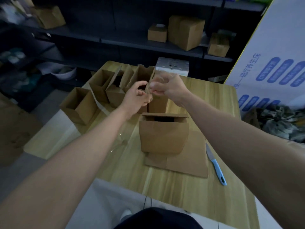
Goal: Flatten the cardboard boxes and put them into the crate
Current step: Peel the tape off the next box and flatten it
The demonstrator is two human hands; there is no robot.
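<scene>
- Table (pixel 181 187): several boxes (pixel 79 104) are standing unflattened from ten to twelve o'clock, so most of the work is probably remaining.
- Near box (pixel 163 136), at centre, is sitting on one flat sheet (pixel 186 161).
- Left hand (pixel 137 98) and right hand (pixel 168 88) are pinching what seems to be clear tape (pixel 149 90), blurred, at twelve o'clock.
- No crate is showing clearly.
</scene>
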